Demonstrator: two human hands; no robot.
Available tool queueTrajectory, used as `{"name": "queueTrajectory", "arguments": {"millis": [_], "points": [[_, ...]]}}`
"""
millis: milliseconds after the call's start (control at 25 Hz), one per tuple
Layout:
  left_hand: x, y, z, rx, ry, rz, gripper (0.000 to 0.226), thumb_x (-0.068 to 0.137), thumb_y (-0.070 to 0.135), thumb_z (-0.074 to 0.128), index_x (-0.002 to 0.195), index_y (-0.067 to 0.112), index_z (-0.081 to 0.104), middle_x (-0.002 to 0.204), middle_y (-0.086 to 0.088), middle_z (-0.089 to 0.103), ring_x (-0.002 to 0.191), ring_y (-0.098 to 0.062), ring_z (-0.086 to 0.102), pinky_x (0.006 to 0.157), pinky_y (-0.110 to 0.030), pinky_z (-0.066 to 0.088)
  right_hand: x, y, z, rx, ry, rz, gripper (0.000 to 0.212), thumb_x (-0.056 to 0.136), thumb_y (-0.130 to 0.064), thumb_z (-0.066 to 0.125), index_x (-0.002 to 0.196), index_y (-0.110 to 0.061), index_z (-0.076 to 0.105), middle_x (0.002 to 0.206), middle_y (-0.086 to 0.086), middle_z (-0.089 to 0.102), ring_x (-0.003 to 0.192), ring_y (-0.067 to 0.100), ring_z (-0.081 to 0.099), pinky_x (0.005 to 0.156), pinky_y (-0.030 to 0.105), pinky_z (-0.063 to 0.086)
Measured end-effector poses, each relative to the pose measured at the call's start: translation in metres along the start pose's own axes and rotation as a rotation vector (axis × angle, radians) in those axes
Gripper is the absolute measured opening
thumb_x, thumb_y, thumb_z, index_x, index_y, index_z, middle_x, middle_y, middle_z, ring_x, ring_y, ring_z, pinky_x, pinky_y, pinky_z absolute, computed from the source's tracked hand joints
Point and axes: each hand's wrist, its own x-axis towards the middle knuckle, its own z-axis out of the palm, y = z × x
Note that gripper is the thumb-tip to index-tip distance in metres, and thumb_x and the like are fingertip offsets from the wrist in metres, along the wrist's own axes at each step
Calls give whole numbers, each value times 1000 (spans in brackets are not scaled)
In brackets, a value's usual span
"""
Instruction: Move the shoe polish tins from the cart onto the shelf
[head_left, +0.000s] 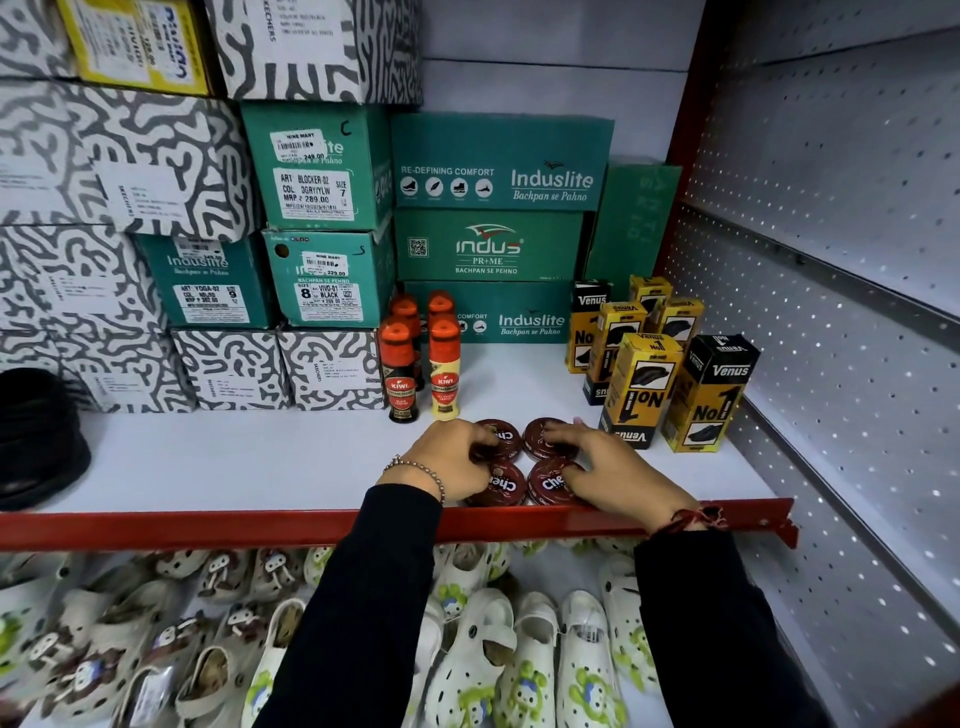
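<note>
Four round brown shoe polish tins lie flat in a two-by-two block on the white shelf (234, 457), just behind its red front lip. My left hand (449, 462) curls its fingers over the back-left tin (503, 432). My right hand (610, 467) grips the back-right tin (540, 434) from above, its thumb reaching toward the front-right tin (545, 488). The front-left tin (503, 487) lies partly under my left hand. Both tins in my hands rest on the shelf. The cart is out of view.
Kiwi liquid polish bottles (421, 364) stand right behind the tins. Yellow and black Venus boxes (670, 384) stand to the right. Green and patterned shoe boxes (322, 218) fill the back and left. White clogs (493, 649) lie on the shelf below.
</note>
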Motion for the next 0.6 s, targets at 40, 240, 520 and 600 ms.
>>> {"name": "queueTrajectory", "arguments": {"millis": [40,240,520,600], "points": [[-1,-2,-1,-12,-32,-1,51,84,10,59,133,24,59,134,-4,62,120,-20,60,99,-22,47,0,1,2,21,-15,-10,56,86,-5,52,141,-17,51,154,1,42,148,16,32,122,28,21],[-2,-6,1,-38,-57,-2,50,85,19,65,135,25,58,133,-5,63,123,-19,59,94,-15,38,2,6,-1,43,-41,13,57,84,-7,54,140,-19,53,151,2,47,143,16,40,119,25,27],[-4,-3,3,-35,-23,30,47,88,22,64,135,22,58,140,-2,58,125,-19,57,95,-17,40,2,7,3,45,-41,-5,59,83,-11,56,141,-21,51,153,1,46,144,16,39,121,29,27],[-4,3,-1,-55,94,51,42,90,25,61,132,21,61,137,-2,61,124,-19,58,101,-21,42,-1,-2,-3,74,70,-70,57,87,-10,56,143,-19,48,156,-3,41,149,14,29,123,28,17]]}}
